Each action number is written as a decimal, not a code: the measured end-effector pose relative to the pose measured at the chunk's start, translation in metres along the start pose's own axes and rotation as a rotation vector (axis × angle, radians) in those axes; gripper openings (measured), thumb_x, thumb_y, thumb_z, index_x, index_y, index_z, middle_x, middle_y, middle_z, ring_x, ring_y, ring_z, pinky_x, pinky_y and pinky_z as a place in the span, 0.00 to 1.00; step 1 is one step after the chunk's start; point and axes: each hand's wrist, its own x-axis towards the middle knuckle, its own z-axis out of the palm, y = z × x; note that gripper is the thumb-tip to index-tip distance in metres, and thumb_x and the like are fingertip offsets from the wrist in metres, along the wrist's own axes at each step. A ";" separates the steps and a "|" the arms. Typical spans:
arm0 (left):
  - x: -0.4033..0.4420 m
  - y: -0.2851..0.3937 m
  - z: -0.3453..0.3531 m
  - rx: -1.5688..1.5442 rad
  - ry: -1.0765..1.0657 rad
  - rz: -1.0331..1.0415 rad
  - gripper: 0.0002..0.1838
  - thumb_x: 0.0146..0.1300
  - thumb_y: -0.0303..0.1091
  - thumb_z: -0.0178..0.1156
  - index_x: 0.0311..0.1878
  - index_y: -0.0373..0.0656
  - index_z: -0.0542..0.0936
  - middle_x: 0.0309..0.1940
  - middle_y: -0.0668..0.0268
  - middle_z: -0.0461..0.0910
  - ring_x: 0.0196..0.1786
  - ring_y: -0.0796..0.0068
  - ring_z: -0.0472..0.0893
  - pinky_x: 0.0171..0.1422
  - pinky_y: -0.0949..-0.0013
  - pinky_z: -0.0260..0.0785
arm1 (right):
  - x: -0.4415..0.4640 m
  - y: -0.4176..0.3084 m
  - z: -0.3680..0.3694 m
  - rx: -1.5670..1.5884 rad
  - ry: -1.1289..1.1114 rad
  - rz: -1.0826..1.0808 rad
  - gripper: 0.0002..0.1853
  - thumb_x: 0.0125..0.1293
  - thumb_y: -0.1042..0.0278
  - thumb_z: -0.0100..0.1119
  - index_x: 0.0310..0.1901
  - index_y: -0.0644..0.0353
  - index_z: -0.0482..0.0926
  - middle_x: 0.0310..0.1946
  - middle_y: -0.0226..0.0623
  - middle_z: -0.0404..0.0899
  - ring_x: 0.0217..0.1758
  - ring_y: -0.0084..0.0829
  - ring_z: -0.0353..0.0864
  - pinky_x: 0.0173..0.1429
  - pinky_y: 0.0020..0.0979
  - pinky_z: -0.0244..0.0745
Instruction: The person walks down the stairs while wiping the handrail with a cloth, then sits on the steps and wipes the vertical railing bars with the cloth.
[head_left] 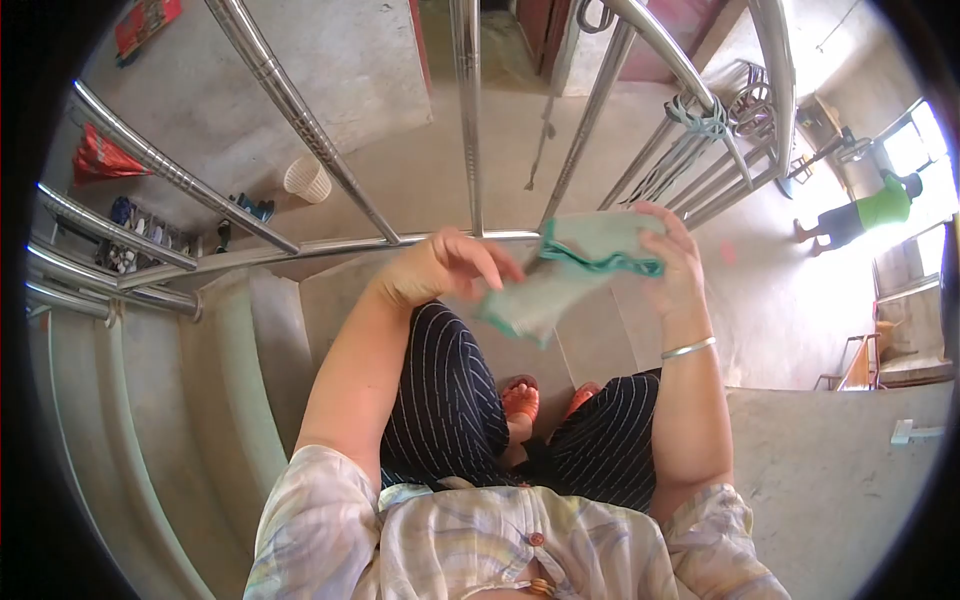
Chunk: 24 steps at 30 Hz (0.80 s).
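Note:
A sheer pale green piece of fabric (pixel 590 238) with teal edging hangs in front of me at knee height; its lower left part is smeared by motion. My right hand (pixel 672 255) grips its right side, with fingers closed behind and over the cloth. Close to its left edge is my left hand (pixel 455 265), fingers loosely bent and apart, the tips blurred. Whether those tips touch the cloth is hard to make out. Below are my knees in dark striped trousers (pixel 445 390).
Metal railing bars (pixel 468 120) rise just beyond my hands. Concrete steps (pixel 225 360) lie on the left. Grey cords (pixel 700 120) are tied on the railing. Past it are a white basket (pixel 307 180), a red bag (pixel 105 157) and a person in a green top (pixel 880 208).

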 end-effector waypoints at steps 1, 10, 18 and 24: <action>0.000 -0.004 0.002 -0.003 -0.002 -0.001 0.14 0.47 0.21 0.60 0.40 0.41 0.80 0.38 0.59 0.79 0.47 0.70 0.76 0.54 0.67 0.67 | 0.001 0.000 -0.001 0.224 0.045 -0.074 0.17 0.49 0.83 0.52 0.43 0.63 0.72 0.34 0.34 0.75 0.36 0.28 0.76 0.40 0.27 0.74; 0.032 -0.029 0.061 0.779 0.409 -0.149 0.33 0.37 0.29 0.68 0.52 0.42 0.70 0.48 0.54 0.71 0.50 0.58 0.73 0.53 0.63 0.67 | 0.000 0.019 0.010 0.257 -0.161 0.020 0.13 0.50 0.82 0.49 0.39 0.62 0.73 0.35 0.35 0.75 0.37 0.28 0.75 0.42 0.27 0.73; 0.031 -0.026 0.058 1.129 0.472 -0.007 0.49 0.31 0.28 0.72 0.62 0.46 0.58 0.61 0.52 0.56 0.63 0.55 0.60 0.64 0.61 0.57 | 0.000 0.026 0.009 0.463 -0.125 0.214 0.10 0.54 0.76 0.49 0.40 0.60 0.73 0.35 0.33 0.75 0.38 0.28 0.75 0.44 0.32 0.72; 0.038 -0.030 0.067 1.109 0.381 0.066 0.53 0.32 0.27 0.70 0.65 0.44 0.51 0.63 0.48 0.51 0.63 0.50 0.58 0.65 0.62 0.56 | -0.011 0.025 0.015 0.553 -0.030 0.389 0.11 0.55 0.73 0.50 0.42 0.60 0.72 0.37 0.35 0.75 0.40 0.30 0.76 0.45 0.34 0.72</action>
